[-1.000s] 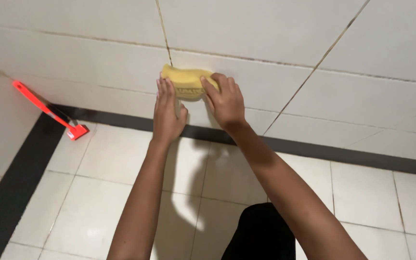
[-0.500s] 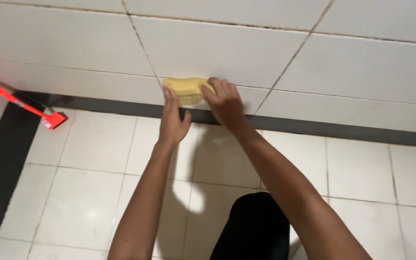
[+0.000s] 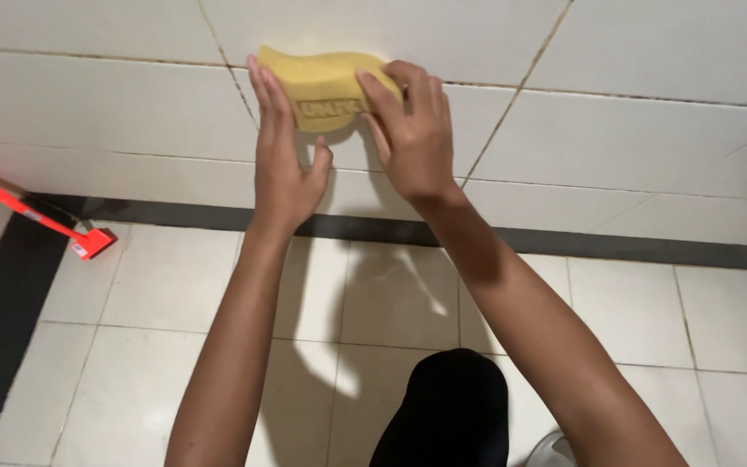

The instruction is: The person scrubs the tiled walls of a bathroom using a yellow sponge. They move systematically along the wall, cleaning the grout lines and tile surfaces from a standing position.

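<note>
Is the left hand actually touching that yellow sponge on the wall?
Touching. The head view shows the left hand with its fingers laid flat along the left edge of the yellow sponge, no gap between them.

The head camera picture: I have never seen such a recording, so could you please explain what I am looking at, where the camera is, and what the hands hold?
No machine is here: a person works with two bare hands. The single camera sits on the person's head and looks down, so both arms reach away from the bottom of the picture. Both hands press a yellow sponge flat against a wall of white tiles. The left hand lies along the sponge's left edge with fingers stretched upward; the right hand grips its right end. Below the wall runs a black strip, then a floor of pale tiles. At the left, a red tool with a long handle leans with its end on the floor. The dark shape at the bottom is probably the person's knee.
</note>
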